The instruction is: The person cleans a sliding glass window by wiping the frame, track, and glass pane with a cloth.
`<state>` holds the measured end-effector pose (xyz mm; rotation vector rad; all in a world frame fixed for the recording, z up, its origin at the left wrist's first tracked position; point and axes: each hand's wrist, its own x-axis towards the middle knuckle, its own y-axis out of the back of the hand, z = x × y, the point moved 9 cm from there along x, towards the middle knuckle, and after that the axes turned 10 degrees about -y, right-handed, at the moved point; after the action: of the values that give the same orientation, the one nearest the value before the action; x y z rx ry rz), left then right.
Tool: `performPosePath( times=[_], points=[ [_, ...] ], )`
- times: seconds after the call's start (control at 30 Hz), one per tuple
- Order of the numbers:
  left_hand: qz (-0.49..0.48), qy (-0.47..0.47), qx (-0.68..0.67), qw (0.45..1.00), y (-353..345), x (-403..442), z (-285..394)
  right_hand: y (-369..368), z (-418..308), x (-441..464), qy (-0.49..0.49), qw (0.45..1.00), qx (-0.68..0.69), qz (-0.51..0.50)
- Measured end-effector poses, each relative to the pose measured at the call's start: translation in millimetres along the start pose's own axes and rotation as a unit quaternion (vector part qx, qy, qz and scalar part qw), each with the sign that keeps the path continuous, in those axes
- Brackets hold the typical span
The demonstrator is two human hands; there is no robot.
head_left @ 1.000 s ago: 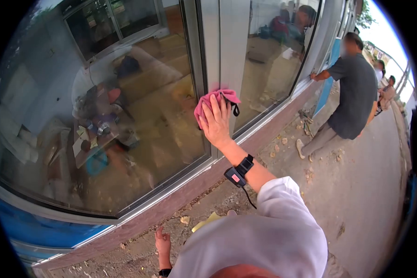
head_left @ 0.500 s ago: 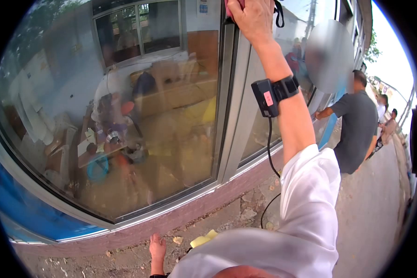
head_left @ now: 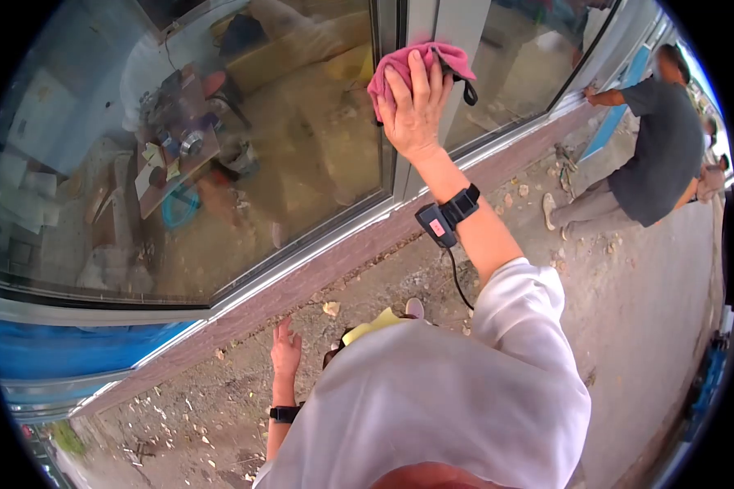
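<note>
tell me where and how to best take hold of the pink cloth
Probably the bunched outer face of the pink cloth, palm flat, from in front: the window frame lies behind it, and the right hand spreads there. The black loop hanging free could be pinched instead.

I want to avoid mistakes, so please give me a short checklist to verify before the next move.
1. Cloth under right grip: ok, covered partly by it.
2. Cloth at the frame: ok, it lies over the grey upright.
3. Left grip free: ok, nothing seen in it.
4. Cable clear of cloth: ok, it hangs below the wrist box.
5. Other person clear: ok, farther along the wall, apart from the cloth.
6. Cloth's underside clean: cannot tell, hidden.
</note>
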<state>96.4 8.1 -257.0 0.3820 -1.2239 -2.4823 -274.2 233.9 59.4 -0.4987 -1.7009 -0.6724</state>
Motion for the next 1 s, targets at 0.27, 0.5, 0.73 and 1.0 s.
performPosePath(
  times=[0.27,0.5,0.73,1.0],
  points=[
    [0.011,0.007,0.019,1.0,0.1,-10.8,21.0,-18.6,34.5,-210.9,-0.043,0.942,-0.004,-0.332],
    [0.025,0.024,0.002,0.999,-4.7,-28.3,9.8,16.0,2.4,-10.9,0.055,0.985,0.07,-0.145],
    [0.038,0.004,-0.019,0.999,-7.0,-11.0,22.3,42.1,-39.2,144.6,0.134,0.991,-0.013,0.02],
    [0.026,0.065,0.012,0.997,-5.1,-50.7,-15.2,-13.0,15.7,-97.0,-0.066,0.993,0.027,-0.097]
  ],
)
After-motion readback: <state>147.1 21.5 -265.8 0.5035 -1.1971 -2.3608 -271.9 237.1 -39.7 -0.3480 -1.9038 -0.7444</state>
